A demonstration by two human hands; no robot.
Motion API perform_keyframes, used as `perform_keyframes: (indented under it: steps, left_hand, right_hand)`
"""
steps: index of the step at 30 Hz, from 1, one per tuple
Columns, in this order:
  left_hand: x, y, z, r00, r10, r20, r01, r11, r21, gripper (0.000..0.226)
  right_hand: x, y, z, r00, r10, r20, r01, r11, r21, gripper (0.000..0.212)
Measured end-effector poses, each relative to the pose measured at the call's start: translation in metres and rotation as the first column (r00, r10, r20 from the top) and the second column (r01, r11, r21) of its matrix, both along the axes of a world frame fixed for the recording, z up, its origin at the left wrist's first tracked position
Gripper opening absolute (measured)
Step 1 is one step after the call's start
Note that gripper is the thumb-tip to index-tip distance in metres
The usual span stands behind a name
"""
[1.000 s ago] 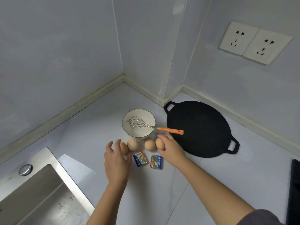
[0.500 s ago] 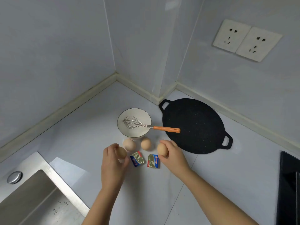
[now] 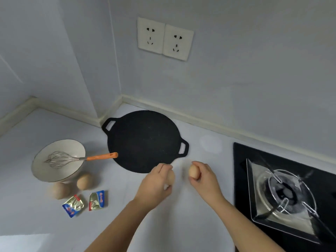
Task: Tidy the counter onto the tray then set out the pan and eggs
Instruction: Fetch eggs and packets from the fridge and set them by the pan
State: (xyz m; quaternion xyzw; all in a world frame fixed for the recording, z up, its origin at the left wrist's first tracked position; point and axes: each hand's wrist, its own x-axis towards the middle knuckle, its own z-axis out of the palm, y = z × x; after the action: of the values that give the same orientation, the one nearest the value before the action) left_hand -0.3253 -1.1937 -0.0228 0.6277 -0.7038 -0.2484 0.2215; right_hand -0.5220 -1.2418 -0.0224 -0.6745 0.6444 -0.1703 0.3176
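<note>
l hand (image 3: 154,186) holds one egg (image 3: 171,177), r hand (image 3: 205,180) another egg (image 3: 193,171), nr pan (image 3: 143,140).

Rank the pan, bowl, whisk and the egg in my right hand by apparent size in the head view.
Pan, largest.
Bowl.
Whisk: longer than the bowl but far thinner, so unsure.
Egg in the right hand, smallest.

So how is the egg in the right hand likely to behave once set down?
Likely to roll: the egg is rounded and the counter is smooth and flat. Probably light, since the right hand merely pinches it. Probably fragile too: a knock on the hard pan nearby could crack it.
</note>
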Motion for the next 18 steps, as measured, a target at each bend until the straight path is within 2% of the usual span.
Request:
perform_keyframes:
  steps: [5,9,18]
  left_hand:
    - [-0.067,-0.078,-0.007,0.99,-0.133,0.047,0.135,0.99,-0.049,0.057]
    - [-0.109,-0.128,-0.015,0.982,-0.178,0.069,0.181,0.983,-0.042,0.056]
    - [-0.172,-0.213,-0.032,0.99,-0.127,0.052,0.128,0.992,0.001,0.058]
  right_hand:
    - [-0.075,-0.049,0.005,0.992,-0.114,-0.045,0.113,0.993,-0.017,0.051]
    - [-0.102,-0.089,0.005,0.987,-0.144,-0.069,0.143,0.99,-0.017,0.049]
    - [-0.125,-0.167,-0.006,0.968,-0.121,-0.222,0.122,0.992,-0.01,0.039]
